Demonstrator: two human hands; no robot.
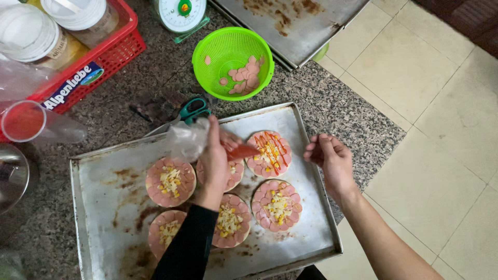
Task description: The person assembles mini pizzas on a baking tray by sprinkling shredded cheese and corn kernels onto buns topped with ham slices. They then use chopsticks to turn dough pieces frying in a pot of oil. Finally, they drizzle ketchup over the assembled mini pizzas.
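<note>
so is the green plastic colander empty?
No, the green plastic colander holds a pile of pink sausage slices on its right side.

I see a speckled granite counter (332,109) as the supporting surface, its edge running diagonally beside a pale tiled floor (446,103). Directly on it: a large stained metal baking tray (104,207) nearest me, a green plastic colander (228,49) behind it, teal-handled scissors (193,109) between the two, and a red basket (111,49) at far left. A second metal tray (290,21) and a kitchen scale (180,13) sit at the back edge.
</note>
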